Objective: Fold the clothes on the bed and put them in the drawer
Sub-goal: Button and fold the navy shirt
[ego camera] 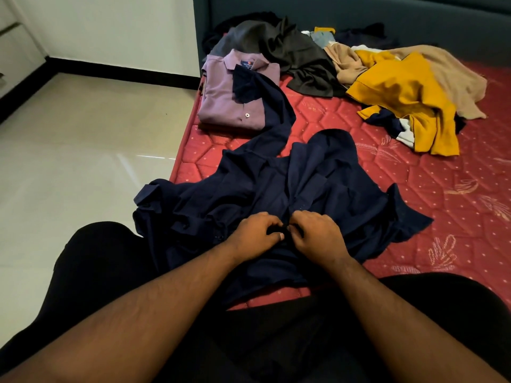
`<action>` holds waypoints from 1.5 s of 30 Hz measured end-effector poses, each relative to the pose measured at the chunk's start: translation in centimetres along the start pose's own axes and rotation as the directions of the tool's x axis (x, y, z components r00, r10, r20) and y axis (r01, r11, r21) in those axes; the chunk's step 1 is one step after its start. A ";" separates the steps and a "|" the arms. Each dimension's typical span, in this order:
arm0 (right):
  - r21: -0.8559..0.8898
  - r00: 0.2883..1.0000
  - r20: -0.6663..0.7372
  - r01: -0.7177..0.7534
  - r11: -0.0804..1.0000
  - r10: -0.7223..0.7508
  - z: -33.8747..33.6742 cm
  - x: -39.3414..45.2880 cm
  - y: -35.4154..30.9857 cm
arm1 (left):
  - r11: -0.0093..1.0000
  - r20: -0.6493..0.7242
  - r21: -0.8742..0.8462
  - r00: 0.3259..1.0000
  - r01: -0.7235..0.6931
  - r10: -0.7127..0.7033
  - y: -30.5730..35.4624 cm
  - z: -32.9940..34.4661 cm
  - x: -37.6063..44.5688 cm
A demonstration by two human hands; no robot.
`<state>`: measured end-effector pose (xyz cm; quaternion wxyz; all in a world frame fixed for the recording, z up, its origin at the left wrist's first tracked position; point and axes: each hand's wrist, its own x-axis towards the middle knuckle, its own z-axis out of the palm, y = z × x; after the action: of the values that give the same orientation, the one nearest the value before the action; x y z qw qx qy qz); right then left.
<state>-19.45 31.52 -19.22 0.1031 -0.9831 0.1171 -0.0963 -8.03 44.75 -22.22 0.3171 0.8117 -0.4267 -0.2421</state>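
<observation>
Navy shirt [276, 189] sprawls across the bed [414, 189] edge; left hand [255, 233] and right hand [315, 234] pinch its placket with curled fingers. One sleeve overhangs the edge and could drag everything floorward.

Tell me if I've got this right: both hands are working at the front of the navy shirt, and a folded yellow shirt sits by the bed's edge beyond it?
Not quite. In the head view the folded shirt by the bed's edge is mauve, not yellow. The rest holds: the left hand and right hand both pinch the front of the navy shirt.
</observation>
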 end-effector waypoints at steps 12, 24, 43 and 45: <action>0.076 0.926 0.258 -0.303 0.950 0.275 -2.0 0.9 4.5 | 0.957 -0.176 0.282 0.984 0.069 -0.019 3.6 -1.5 -0.4; -0.019 0.834 0.449 -0.349 0.937 0.320 -3.5 1.4 5.0 | 0.875 -0.104 0.479 0.994 0.066 -0.018 6.2 1.0 4.2; 0.455 0.971 -0.178 -0.060 0.888 0.157 -5.5 0.9 4.6 | 0.724 -0.210 -0.689 0.963 -0.021 -0.171 7.6 -0.3 2.7; 0.503 0.971 -0.154 -0.081 0.861 0.181 -5.6 0.9 4.4 | 0.702 -0.192 -0.712 0.965 -0.011 -0.180 7.3 -0.1 2.6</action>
<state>-20.69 26.07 -14.70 0.3447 -0.8995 0.1651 -0.2118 -10.54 39.42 -17.16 0.6427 0.6703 -0.2202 -0.2987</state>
